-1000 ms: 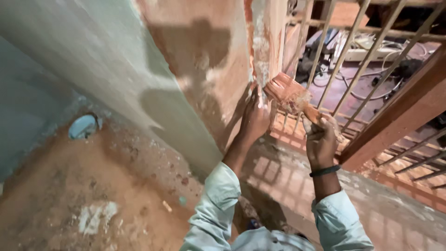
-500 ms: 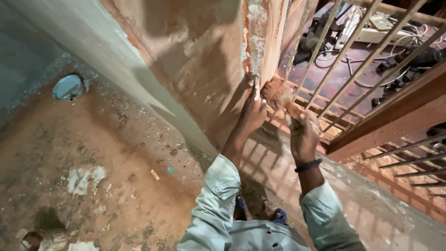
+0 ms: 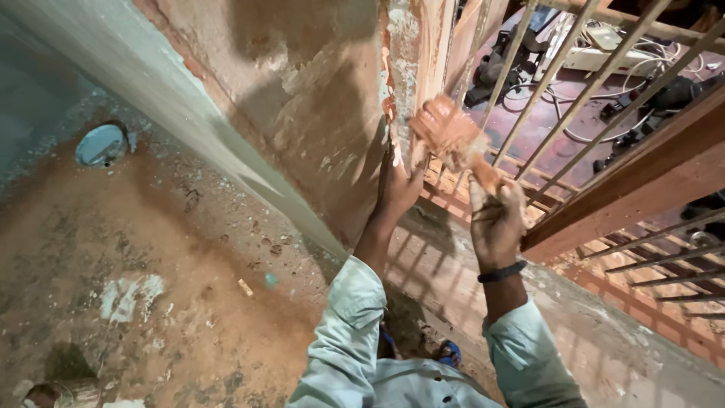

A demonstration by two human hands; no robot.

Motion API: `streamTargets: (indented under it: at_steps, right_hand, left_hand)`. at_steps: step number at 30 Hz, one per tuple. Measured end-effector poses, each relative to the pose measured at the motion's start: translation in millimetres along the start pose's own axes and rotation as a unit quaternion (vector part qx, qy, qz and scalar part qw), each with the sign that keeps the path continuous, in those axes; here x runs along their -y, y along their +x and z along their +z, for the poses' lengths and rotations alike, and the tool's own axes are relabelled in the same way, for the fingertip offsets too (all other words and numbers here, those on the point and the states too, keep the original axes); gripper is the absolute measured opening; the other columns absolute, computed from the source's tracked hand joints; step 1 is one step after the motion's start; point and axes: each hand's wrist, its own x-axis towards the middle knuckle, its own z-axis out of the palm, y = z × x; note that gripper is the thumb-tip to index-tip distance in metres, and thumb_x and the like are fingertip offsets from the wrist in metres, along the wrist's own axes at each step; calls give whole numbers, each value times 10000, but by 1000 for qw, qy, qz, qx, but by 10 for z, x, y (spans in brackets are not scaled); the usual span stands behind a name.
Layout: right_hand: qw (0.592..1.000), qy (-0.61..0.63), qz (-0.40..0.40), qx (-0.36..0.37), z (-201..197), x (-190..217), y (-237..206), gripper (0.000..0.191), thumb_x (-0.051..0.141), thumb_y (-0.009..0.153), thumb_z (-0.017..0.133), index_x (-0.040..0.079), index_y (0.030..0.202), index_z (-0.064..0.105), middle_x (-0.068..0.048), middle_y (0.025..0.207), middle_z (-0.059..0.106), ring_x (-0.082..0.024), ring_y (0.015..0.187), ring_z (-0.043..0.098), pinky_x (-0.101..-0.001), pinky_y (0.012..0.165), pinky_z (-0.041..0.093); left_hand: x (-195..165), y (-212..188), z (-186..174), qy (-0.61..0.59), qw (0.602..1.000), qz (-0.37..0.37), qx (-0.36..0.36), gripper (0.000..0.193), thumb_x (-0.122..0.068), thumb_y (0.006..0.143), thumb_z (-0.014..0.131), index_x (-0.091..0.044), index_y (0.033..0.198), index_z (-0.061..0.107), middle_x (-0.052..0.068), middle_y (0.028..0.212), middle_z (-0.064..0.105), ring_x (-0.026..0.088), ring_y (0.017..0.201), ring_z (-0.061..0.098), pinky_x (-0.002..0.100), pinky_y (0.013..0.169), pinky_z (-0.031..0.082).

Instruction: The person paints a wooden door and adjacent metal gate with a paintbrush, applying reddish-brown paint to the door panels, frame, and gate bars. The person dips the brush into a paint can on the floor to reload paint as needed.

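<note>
- Two hands work at the outer corner of a plastered wall [image 3: 302, 98], seen from above.
- We see the left hand [image 3: 399, 189] pressed against the wall corner [image 3: 394, 83], fingers pointing up; it is flat and open and grips nothing.
- We see the right hand [image 3: 495, 219] closed in a fist around the handle of a brush [image 3: 453, 136]; a dark band [image 3: 504, 271] sits on its wrist.
- We locate the brush above the right hand and just right of the wall corner; its orange-stained bristle head lies at the corner edge, though we cannot tell whether it touches.
- We note that the wall corner shows flaked white and orange patches along its edge.
- We see both forearms in pale green sleeves [image 3: 347, 332].
- We see a metal railing [image 3: 574, 83] with thin slanted bars right of the brush, and a broad wooden beam [image 3: 634, 181] crossing just beside the right hand.
- We see white cables [image 3: 604, 68] and dark items on a reddish floor beyond the bars.
- We see a dusty brown floor [image 3: 166, 272] at the left, with white stains and small debris.
- We see a round pale blue dish-like thing [image 3: 100, 144] lying on that floor near the wall base, well apart from both hands.
- We see a blue sandal [image 3: 450, 352] partly visible between the two sleeves.
</note>
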Motion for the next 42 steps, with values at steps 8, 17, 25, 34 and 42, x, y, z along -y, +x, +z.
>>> streamTargets:
  at_steps: [8, 17, 25, 34, 42]
  right_hand:
    - [993, -52, 34, -105, -400, -317, -76, 71, 97, 1013, 573, 66, 1069, 605, -40, 1019, 702, -138, 849, 671, -473, 1074, 559]
    - [999, -36, 13, -29, -273, -341, 28, 100, 81, 1056, 557, 52, 1130, 618, -26, 949, 641, -146, 898, 654, -478, 1135, 533]
    - [999, 13, -28, 39, -8, -79, 86, 130, 85, 1083, 586, 46, 1203, 618, -9, 902, 626, -114, 831, 603, -447, 1151, 545]
    - [993, 67, -14, 94, -311, -166, -109, 133, 25, 1163, 611, 79, 1046, 579, 37, 851, 577, -106, 822, 583, -534, 1230, 441]
    - [996, -35, -26, -81, -363, 39, -316, 144, 99, 1041, 544, 65, 1160, 618, -39, 1048, 699, -170, 1011, 684, -500, 1155, 478]
  left_hand:
    - [73, -5, 41, 12, 999, -29, 21, 687, -42, 826, 616, 71, 1475, 420, 348, 1408, 535, 491, 1333, 515, 474, 1140, 423]
    - [-126, 12, -135, -8, 999, -45, 18, 553, 11, 874, 531, 73, 1423, 502, 334, 1296, 616, 483, 1231, 595, 471, 1065, 478]
    - [-206, 107, -206, -9, 995, -99, 6, 532, 4, 867, 563, 37, 1398, 542, 306, 1206, 665, 467, 1126, 637, 461, 985, 508]
    - [-203, 94, -90, -38, 992, -114, -34, 467, -50, 913, 639, 28, 1371, 590, 234, 1184, 719, 364, 1110, 700, 408, 956, 539]
    - [-371, 195, 110, -57, 988, -96, -102, 420, -70, 840, 741, 27, 1244, 679, 181, 1019, 748, 298, 921, 743, 382, 841, 584]
